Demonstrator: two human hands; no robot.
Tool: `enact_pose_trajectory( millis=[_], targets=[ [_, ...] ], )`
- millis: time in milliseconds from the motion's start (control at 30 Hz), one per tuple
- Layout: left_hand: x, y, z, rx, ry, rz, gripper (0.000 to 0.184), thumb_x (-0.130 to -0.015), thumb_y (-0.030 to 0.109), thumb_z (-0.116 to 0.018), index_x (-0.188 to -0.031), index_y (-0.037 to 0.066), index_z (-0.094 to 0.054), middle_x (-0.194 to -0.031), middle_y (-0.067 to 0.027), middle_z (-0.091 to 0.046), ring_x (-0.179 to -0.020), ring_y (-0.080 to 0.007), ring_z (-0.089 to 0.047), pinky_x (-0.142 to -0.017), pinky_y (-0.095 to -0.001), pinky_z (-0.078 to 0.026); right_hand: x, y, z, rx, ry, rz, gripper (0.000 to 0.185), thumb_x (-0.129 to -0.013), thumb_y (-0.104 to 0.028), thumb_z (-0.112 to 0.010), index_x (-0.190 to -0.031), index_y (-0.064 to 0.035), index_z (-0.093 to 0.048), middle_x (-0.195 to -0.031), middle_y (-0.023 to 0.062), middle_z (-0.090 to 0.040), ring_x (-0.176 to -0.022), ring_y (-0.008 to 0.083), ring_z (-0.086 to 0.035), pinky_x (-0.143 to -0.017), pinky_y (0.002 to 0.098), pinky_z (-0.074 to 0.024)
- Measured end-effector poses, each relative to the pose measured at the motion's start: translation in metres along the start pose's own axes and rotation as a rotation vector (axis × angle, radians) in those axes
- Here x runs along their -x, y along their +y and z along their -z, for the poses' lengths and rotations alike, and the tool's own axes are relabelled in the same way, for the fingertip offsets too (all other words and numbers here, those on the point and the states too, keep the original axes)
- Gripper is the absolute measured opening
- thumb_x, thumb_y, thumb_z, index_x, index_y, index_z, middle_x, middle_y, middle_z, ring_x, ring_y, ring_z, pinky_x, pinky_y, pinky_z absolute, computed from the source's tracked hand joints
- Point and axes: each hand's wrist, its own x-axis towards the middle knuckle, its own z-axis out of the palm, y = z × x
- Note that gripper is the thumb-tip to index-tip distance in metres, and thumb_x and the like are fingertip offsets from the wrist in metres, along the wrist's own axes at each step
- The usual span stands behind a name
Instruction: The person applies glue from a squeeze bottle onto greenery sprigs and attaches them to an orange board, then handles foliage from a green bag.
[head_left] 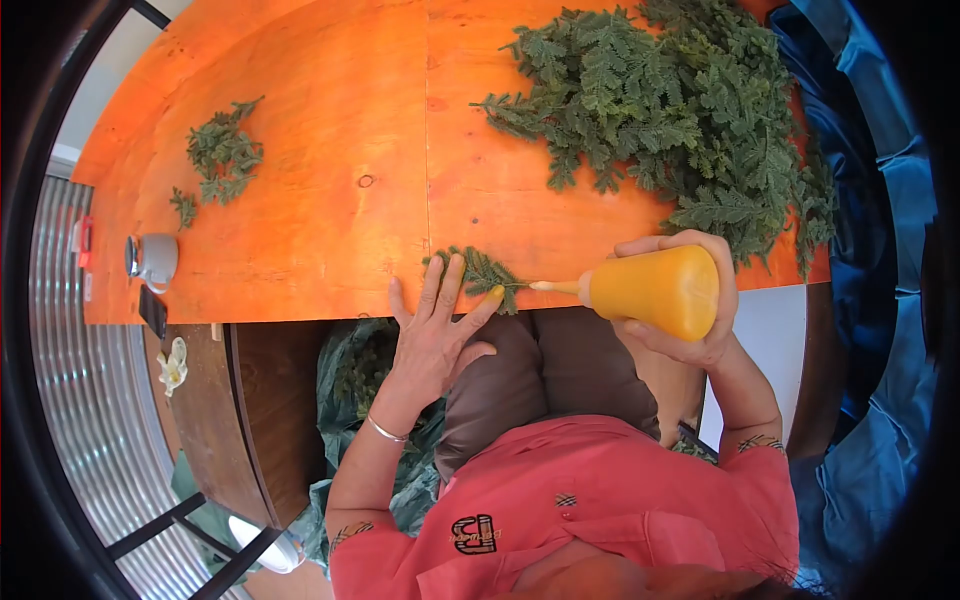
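Note:
A small green fern-like sprig [484, 275] lies at the near edge of the orange wooden table. Over its left part my left hand [430, 325] rests with fingers spread, the tips touching the leaves; one fingertip shows a yellow patch. My right hand [722, 262] is wrapped round a yellow squeeze bottle [665, 292], tilted on its side. The bottle's pale nozzle [553, 286] points left, its tip at or very near the sprig's stem end. I cannot tell whether anything is coming out of it.
A large heap of green sprigs [660, 110] covers the back right of the orange table [340, 120]. Smaller sprigs [222, 155] lie at the left, near a grey cup-like container [156, 258] and a dark flat object [153, 312]. A green plastic bag [335, 400] hangs below the table edge.

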Motion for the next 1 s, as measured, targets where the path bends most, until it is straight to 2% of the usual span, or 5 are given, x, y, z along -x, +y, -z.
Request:
enact_pose_trajectory(
  millis=[100, 300, 400, 500, 1000],
  targets=[
    [0.0, 0.0, 0.0, 0.007, 0.007, -0.012, 0.068, -0.073, 0.047, -0.071, -0.137, 0.031, -0.05, -0.156, -0.0186, -0.022, -0.146, -0.036, -0.017, -0.11, -0.0648, -0.002, 0.006, 0.001, 0.008, 0.024, 0.003, -0.021, 0.079, -0.068, -0.007, -0.086, -0.126, -0.0017, -0.033, -0.119, 0.0204, -0.058, -0.107, 0.0258, -0.062, -0.091, 0.0369, -0.0513],
    [0.0, 0.0, 0.001, 0.038, 0.018, -0.002, 0.065, -0.075, 0.045, -0.071, -0.135, 0.031, -0.052, -0.156, -0.0198, -0.019, -0.146, -0.0363, -0.016, -0.109, -0.0648, -0.004, 0.005, -0.006, 0.002, -0.049, 0.063, 0.114, 0.079, -0.07, -0.007, -0.085, -0.127, -0.0011, -0.031, -0.12, 0.0225, -0.057, -0.108, 0.0282, -0.062, -0.09, 0.0387, -0.0517],
    [0.001, 0.0, -0.001, 0.072, 0.036, 0.01, 0.063, -0.075, 0.043, -0.072, -0.134, 0.031, -0.054, -0.156, -0.021, -0.018, -0.146, -0.0363, -0.015, -0.109, -0.065, -0.005, -0.003, -0.008, -0.011, 0.131, 0.013, 0.182, 0.08, -0.069, -0.007, -0.085, -0.127, -0.001, -0.031, -0.122, 0.0234, -0.056, -0.108, 0.0282, -0.062, -0.089, 0.0385, -0.052],
    [0.0, 0.001, 0.001, 0.081, 0.036, 0.015, 0.062, -0.075, 0.042, -0.072, -0.133, 0.031, -0.055, -0.156, -0.0218, -0.018, -0.146, -0.0363, -0.015, -0.109, -0.0651, -0.005, -0.01, 0.0, -0.025, 0.008, 0.017, 0.186, 0.08, -0.069, -0.006, -0.085, -0.128, -0.001, -0.031, -0.123, 0.0236, -0.055, -0.108, 0.0285, -0.062, -0.089, 0.0382, -0.0526],
    [0.0, 0.0, 0.005, 0.084, 0.028, -0.001, 0.061, -0.076, 0.04, -0.072, -0.133, 0.03, -0.055, -0.156, -0.0221, -0.019, -0.146, -0.0359, -0.016, -0.109, -0.0645, -0.004, -0.005, 0.006, -0.038, -0.025, 0.004, 0.152, 0.08, -0.067, -0.007, -0.087, -0.128, -0.0027, -0.034, -0.122, 0.0202, -0.056, -0.109, 0.0267, -0.061, -0.091, 0.0374, -0.0523]
  ],
)
